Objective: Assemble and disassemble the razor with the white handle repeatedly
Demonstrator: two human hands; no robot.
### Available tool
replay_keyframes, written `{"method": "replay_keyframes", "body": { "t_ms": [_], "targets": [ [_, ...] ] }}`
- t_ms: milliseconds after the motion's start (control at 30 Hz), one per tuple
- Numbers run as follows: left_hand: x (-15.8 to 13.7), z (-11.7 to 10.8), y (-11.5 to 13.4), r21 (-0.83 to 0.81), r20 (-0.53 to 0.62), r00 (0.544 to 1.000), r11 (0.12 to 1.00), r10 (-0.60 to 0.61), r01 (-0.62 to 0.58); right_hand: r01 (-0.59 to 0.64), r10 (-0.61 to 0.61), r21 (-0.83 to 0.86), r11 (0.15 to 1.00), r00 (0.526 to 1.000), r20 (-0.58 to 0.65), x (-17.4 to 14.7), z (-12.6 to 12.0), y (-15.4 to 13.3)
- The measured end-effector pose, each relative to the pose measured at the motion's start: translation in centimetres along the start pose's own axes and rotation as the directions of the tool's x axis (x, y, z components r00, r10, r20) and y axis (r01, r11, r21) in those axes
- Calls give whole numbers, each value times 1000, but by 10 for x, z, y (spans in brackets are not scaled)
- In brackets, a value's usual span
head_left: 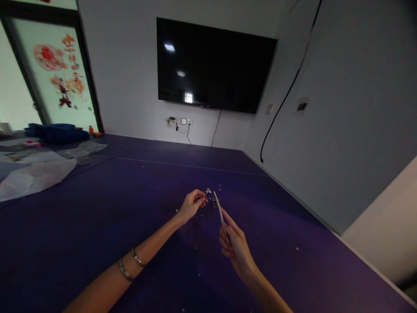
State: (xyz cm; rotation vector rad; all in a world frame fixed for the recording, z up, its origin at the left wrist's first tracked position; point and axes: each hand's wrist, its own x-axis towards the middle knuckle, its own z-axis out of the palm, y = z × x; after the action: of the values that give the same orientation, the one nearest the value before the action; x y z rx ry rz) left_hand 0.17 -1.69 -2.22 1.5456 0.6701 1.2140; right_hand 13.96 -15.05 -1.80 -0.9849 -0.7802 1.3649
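One small silvery metal piece [208,190] was held above the purple worktop [267,204], pinched between the closed fingers of the left hand [191,206]; it was too small in view to name more closely. The right hand [237,250] had its fingers clamped around a slender pale strip [220,212], whose far tip stood just beside the metal piece, though whether the two touched could not be told. Partly behind the strip, a small dark block [214,203] seemed to rest on the worktop, with white crumbs [220,185] scattered about. The step in hand looked to be a close alignment of strip and metal piece; the next move seemed to call for a steady left pinch and fine, unhurried guidance of the strip's tip.
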Motion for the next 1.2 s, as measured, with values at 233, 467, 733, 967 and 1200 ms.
{"method": "replay_keyframes", "body": {
  "t_ms": [233, 467, 733, 967, 1200],
  "targets": [
    [-1, -1, 0, -8, -3, 1000, 1000, 3, -3, 20, -20, 26, 999, 1000, -16, 0, 3, 1],
    [1, -4, -1, 35, -15, 1000, 999, 13, -12, 29, -27, 52, 998, 999, -31, -2, 5, 4],
    [-1, -4, 4, 36, -27, 1000, 999, 4, -3, 25, -22, 63, 998, 999, -46, -4, 9, 11],
    [-3, 2, 4, 12, -10, 1000, 1000, -14, 14, 71, -67, 87, 994, 996, -51, -1, 11, 10],
    [-7, 7, 7, -9, -33, 997, 997, -73, 73, 97, -87, 115, 989, 993, -85, -4, 15, 11]
  ]
}}
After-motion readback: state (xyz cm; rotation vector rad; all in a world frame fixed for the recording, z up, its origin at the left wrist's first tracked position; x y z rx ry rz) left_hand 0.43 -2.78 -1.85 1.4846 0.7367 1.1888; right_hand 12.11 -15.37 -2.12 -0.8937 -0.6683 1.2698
